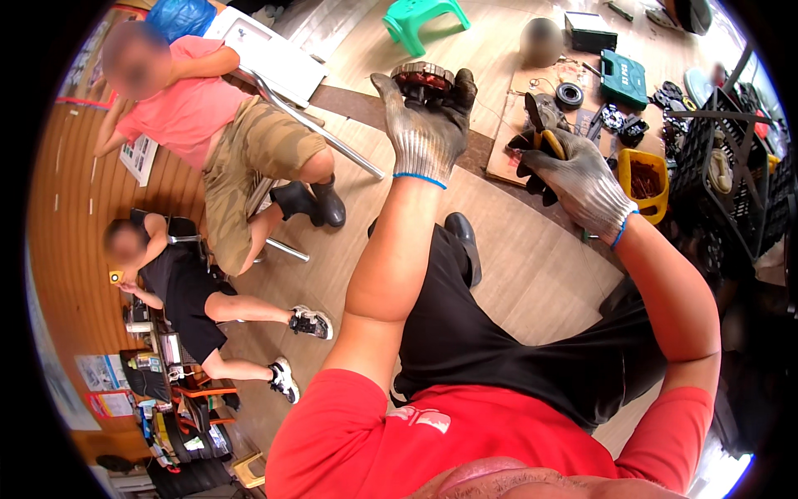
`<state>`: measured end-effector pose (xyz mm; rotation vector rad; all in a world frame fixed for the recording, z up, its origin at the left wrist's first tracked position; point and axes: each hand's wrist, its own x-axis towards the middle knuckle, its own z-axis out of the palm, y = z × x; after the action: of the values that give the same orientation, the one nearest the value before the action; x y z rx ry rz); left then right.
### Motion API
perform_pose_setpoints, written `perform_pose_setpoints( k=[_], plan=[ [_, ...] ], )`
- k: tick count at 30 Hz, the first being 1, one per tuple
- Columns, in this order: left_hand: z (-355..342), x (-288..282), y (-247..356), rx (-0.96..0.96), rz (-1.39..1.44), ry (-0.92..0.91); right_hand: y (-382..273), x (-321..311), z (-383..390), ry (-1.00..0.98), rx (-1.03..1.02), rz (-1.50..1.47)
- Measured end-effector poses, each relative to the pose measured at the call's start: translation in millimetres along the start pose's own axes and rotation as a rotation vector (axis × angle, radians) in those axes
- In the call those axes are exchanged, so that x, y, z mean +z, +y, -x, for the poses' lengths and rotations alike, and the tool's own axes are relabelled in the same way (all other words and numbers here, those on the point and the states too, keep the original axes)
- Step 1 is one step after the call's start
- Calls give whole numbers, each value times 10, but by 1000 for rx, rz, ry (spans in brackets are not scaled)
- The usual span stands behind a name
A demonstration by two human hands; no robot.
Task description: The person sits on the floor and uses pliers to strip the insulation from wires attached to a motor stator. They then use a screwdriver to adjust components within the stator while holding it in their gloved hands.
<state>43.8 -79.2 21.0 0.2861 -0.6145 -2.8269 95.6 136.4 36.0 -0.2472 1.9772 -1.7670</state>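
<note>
We are seeing a green stool (409, 15), a blue plastic bag (179, 20) and a person (241, 137) (wearing a pink shirt (189, 106)) sitting.

We look down on a floor (532, 241) of pale, smooth tiles, crossed by a darker brown band (353, 106). Beyond the floor's left edge rises a wall (71, 191) of grooved, orange-brown boards, bowed by the lens, with paper sheets (101, 372) on its lower-left part. Toward the floor's top edge we find a green stool (416, 23) and, left of it, a low white panel (287, 73). A tubular metal frame (353, 158) slants across the tiles nearby. Near the floor's lower-left corner we notice a small yellowish stool (249, 470). Bright light whitens the tiles toward the top edge.
</note>
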Motion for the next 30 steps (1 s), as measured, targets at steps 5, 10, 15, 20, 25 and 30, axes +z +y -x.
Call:
perform_pose_setpoints(
  k=[5,10,15,20,25,30],
  plan=[
    [24,-44,141,-205,89,-160,-72,9,114,-79,-22,19],
    [-18,-91,194,-240,32,-203,-59,33,185,-140,-123,123],
    [-47,-35,122,-178,-117,77,-27,39,185,-128,-128,127],
    [15,39,102,-127,-299,47,5,27,189,-128,-72,82],
    [26,62,198,-154,-228,-91,66,56,253,-197,-77,49],
    [46,28,249,-148,-163,-90,88,107,330,-218,-83,176]
  ],
)
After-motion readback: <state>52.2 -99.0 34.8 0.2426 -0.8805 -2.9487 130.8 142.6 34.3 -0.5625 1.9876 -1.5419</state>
